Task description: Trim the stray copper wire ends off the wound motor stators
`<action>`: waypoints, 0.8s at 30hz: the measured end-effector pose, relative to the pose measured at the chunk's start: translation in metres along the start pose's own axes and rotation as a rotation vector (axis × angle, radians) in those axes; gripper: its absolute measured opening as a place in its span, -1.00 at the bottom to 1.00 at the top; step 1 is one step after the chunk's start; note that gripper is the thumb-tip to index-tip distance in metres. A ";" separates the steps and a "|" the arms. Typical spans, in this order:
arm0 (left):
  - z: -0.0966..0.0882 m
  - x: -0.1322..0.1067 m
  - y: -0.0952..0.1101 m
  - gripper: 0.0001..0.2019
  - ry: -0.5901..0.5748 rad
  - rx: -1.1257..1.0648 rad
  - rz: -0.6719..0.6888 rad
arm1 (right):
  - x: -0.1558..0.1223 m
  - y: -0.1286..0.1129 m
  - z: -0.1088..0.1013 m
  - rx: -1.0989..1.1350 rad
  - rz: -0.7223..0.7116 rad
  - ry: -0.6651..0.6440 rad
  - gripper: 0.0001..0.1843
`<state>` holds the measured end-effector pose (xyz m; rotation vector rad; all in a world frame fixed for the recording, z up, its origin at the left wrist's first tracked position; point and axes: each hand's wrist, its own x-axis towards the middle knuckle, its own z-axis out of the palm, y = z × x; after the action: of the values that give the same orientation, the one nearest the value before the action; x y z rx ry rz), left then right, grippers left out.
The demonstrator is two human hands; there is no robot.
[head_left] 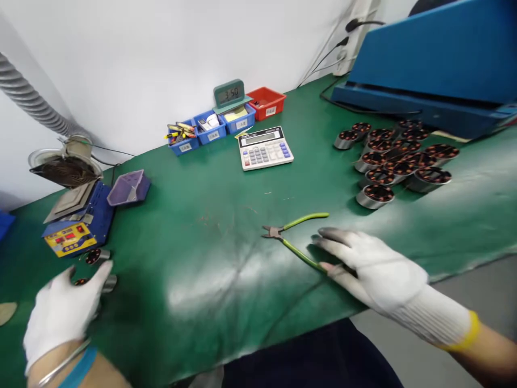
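A: Where do the green-handled pliers lie from the right hand?

B: Just left of its fingers, flat on the counter. Their long axis runs leftward from the fingertips: handles splayed towards that hand, cutting nose pointing away. The left hand is well apart from them.

A: Are the right fingers closed on anything?

B: No, they are loosely spread. The thumb tip meets the end of the nearer handle, or covers it; I can't tell if it presses. The farther handle's end lies just beyond the forefinger.

A: And the left?

B: Thumb and forefinger are parted over a coil-wound ring, which sits right under them. Whether they grip it, I can't say: the hand hides most of it, and that area is blurred. It could even be more than one piece. A second ring lies just beyond those fingertips, close to a blue-and-yellow box.

A: Anything else unclear?

B: Beyond the right fingers, the clustered rings overlap too much to count, and the big blue machine is cut off at the side.
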<state>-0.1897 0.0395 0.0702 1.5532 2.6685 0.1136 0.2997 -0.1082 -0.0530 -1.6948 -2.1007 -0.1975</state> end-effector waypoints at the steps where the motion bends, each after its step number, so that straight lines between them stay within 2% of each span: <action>1: 0.005 0.005 -0.017 -0.45 -0.031 -0.022 -0.040 | -0.002 -0.005 0.005 0.001 -0.013 -0.012 -0.67; 2: 0.012 0.008 -0.032 -0.49 -0.109 -0.046 -0.066 | -0.003 -0.009 0.009 -0.001 -0.014 -0.031 -0.68; 4: 0.029 0.006 -0.052 -0.59 -0.150 -0.046 -0.092 | -0.004 -0.015 0.013 -0.017 0.014 -0.086 -0.70; 5: 0.037 0.001 -0.056 -0.61 -0.090 -0.023 -0.088 | -0.005 -0.017 0.014 -0.029 0.026 -0.116 -0.70; 7: 0.049 -0.019 -0.055 -0.52 -0.009 0.043 0.004 | -0.007 -0.021 0.013 -0.073 0.034 -0.147 -0.70; 8: 0.053 -0.032 -0.049 -0.46 -0.010 0.065 0.072 | -0.008 -0.022 0.013 -0.095 0.042 -0.157 -0.70; 10: 0.059 -0.063 -0.032 -0.42 -0.010 0.086 0.194 | -0.011 -0.019 0.012 -0.113 0.087 -0.185 -0.69; 13: 0.064 -0.111 0.011 -0.50 -0.038 0.058 0.383 | -0.009 -0.006 0.009 -0.099 0.194 -0.240 -0.64; 16: 0.067 -0.138 0.066 -0.57 -0.104 0.008 0.562 | 0.012 -0.001 0.009 -0.082 0.121 -0.130 -0.59; 18: 0.066 -0.135 0.097 -0.49 -0.213 -0.070 0.657 | 0.032 -0.011 0.012 0.001 -0.023 -0.017 -0.59; 20: 0.063 -0.121 0.116 -0.16 -0.386 -0.142 0.724 | 0.046 -0.032 0.016 0.121 -0.171 0.016 -0.63; 22: 0.061 -0.105 0.125 0.14 -0.467 -0.175 0.819 | 0.050 -0.061 0.020 0.233 -0.315 -0.052 -0.65; 24: 0.065 -0.094 0.126 0.15 -0.484 -0.245 0.938 | 0.047 -0.088 0.024 0.348 -0.442 -0.176 -0.65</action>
<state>-0.0284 0.0222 0.0173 2.2212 1.3657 0.0750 0.2018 -0.0782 -0.0412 -1.0707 -2.4463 0.1860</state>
